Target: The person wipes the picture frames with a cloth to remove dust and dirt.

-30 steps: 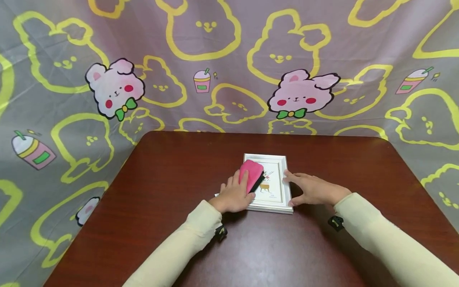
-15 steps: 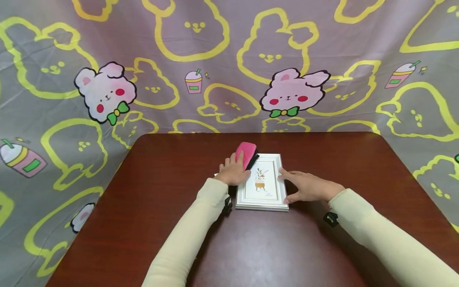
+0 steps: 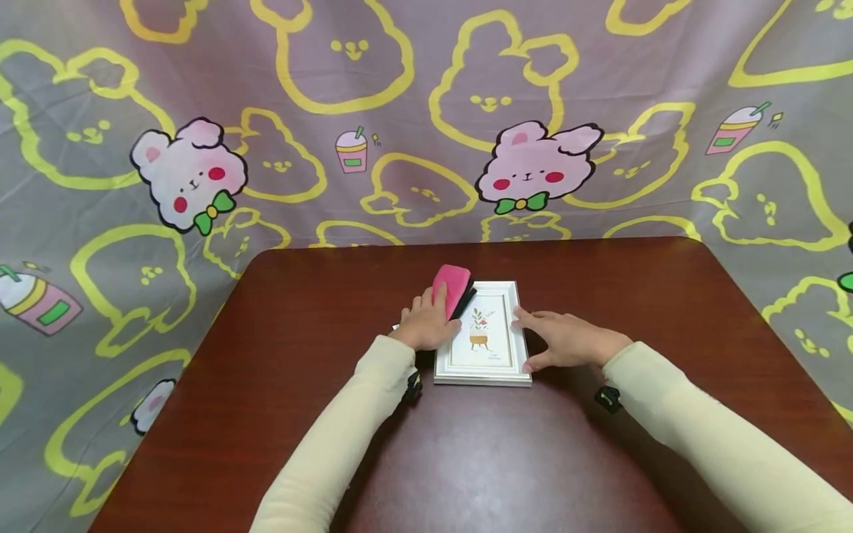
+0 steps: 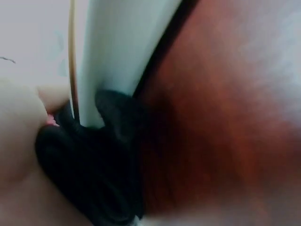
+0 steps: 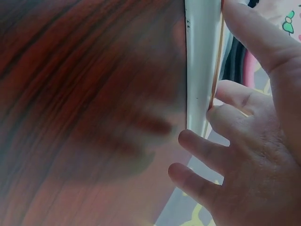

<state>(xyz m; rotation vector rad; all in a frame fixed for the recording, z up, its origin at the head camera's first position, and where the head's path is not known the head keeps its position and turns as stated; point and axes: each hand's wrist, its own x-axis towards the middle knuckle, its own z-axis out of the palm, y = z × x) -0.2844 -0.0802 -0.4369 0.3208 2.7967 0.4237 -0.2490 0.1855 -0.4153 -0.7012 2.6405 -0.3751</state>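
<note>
A white picture frame [image 3: 483,377] with a drawing of a potted plant lies face up on the table. Across its upper left part lies a pink and black folded cloth [image 3: 450,284], gripped by my left hand [image 3: 426,324] with fingers over the pink side. Seen from the left wrist, the cloth's black fabric [image 4: 89,165] overlaps the frame's side. My right hand [image 3: 573,339] rests thumb and fingertips on the right edge of the frame. In the right wrist view, the ring and little fingers [image 5: 195,186] stand apart from the frame.
The dark red-brown wooden table [image 3: 320,296] has rounded far corners. A grey curtain [image 3: 426,89] printed with yellow outlines and rabbits hangs behind and beside it. A small white piece [image 3: 395,326] shows left of my left hand. Both wrists wear black straps [image 3: 608,398].
My left hand has slid the cloth toward the far left corner of the picture frame, uncovering more of the drawing. My right hand keeps its place on the frame; the head view has shifted slightly.
</note>
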